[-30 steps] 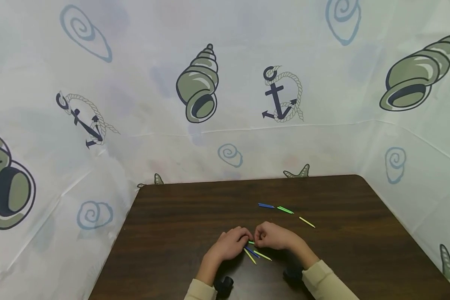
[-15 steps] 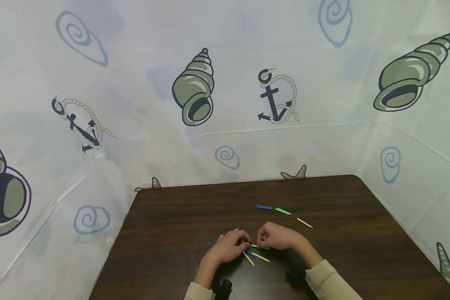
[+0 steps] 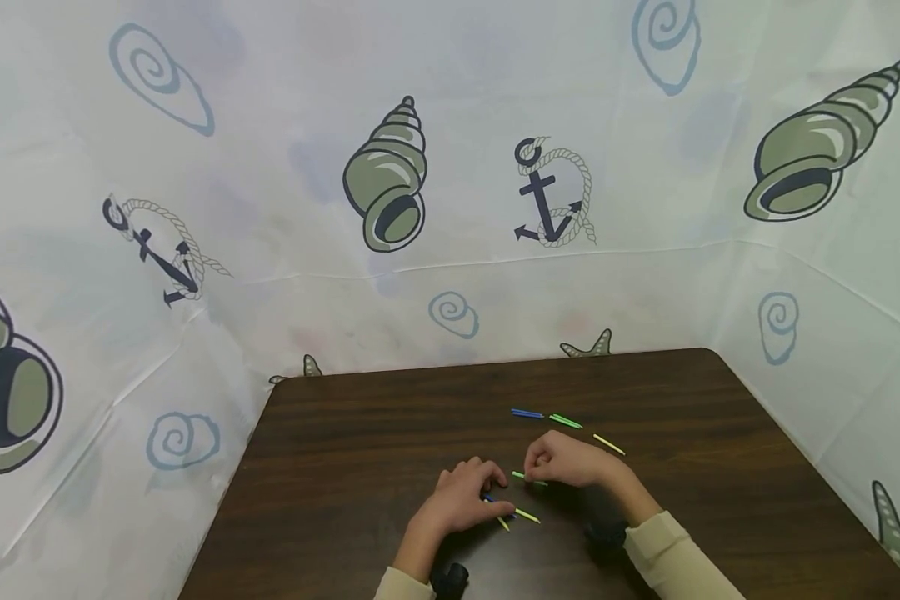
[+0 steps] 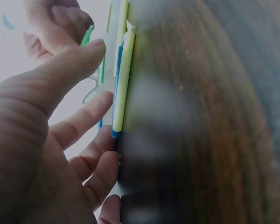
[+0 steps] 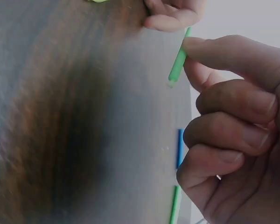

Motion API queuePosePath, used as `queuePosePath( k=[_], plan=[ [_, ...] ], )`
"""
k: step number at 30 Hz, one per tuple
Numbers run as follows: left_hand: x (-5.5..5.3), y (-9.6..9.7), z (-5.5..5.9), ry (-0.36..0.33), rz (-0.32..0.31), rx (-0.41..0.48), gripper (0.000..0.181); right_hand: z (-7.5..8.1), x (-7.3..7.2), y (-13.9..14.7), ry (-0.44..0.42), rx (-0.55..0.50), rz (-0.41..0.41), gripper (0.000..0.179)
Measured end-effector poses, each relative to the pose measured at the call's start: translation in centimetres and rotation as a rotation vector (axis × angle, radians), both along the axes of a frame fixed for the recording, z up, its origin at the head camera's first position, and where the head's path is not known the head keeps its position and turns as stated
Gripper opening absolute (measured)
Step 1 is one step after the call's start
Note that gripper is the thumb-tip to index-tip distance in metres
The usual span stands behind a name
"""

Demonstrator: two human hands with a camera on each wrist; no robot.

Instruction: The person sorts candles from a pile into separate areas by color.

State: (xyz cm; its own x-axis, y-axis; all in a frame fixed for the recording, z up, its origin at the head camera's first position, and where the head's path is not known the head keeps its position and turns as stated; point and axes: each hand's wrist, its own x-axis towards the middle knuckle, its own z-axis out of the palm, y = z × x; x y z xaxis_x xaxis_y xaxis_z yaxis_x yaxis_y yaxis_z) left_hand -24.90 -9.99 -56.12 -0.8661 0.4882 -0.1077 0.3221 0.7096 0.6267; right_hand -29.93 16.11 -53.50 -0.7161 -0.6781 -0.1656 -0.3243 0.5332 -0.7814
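Observation:
My right hand [image 3: 570,460] pinches a green birthday candle [image 5: 178,65] between thumb and index finger, the other fingers curled toward the palm. In the head view, this green candle [image 3: 518,475] juts out to both sides of the fingertips. My left hand [image 3: 461,497] is spread low over the table, thumb apart from the loosely bent fingers. Beneath and beside it lie a yellow candle [image 4: 125,79] and a blue candle [image 3: 488,498], partly covered by the thumb. Just right of the thumb tip lies another yellow candle [image 3: 527,516].
Farther back on the dark wooden table [image 3: 360,433] lie blue candles [image 3: 527,413], green candles [image 3: 566,422] and a yellow candle [image 3: 609,444], set out in a slanting row. A printed shell curtain [image 3: 315,308] hangs behind the table. Black wrist devices [image 3: 450,579] show below both hands.
My right hand has drawn the green candle away to the right and slightly back, off the small pile. The left thumb has swung away from its fingers, over the remaining candles.

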Motion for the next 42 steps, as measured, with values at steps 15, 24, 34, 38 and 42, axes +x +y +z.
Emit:
queuePosePath(
  k=[15,24,34,38,42],
  plan=[
    [0.2,0.1,-0.8,0.051,0.031,0.014,0.03,1.0,-1.4,1.5,0.039,-0.008,-0.037,0.016],
    [-0.4,0.3,-2.5,0.119,0.049,-0.005,0.016,2.2,-2.9,2.6,0.065,0.022,-0.094,0.019],
    [-0.4,-0.5,-1.6,0.042,-0.016,0.097,0.006,2.1,-4.6,4.2,0.106,0.052,-0.188,0.02],
    [-0.1,-0.7,-0.9,0.017,-0.038,0.141,0.011,1.8,-5.5,5.1,0.123,0.083,-0.24,0.02],
    [-0.4,-0.7,-2.5,0.051,-0.063,0.169,0.016,1.6,-6.1,5.8,0.146,0.139,-0.267,0.02]
  ],
)
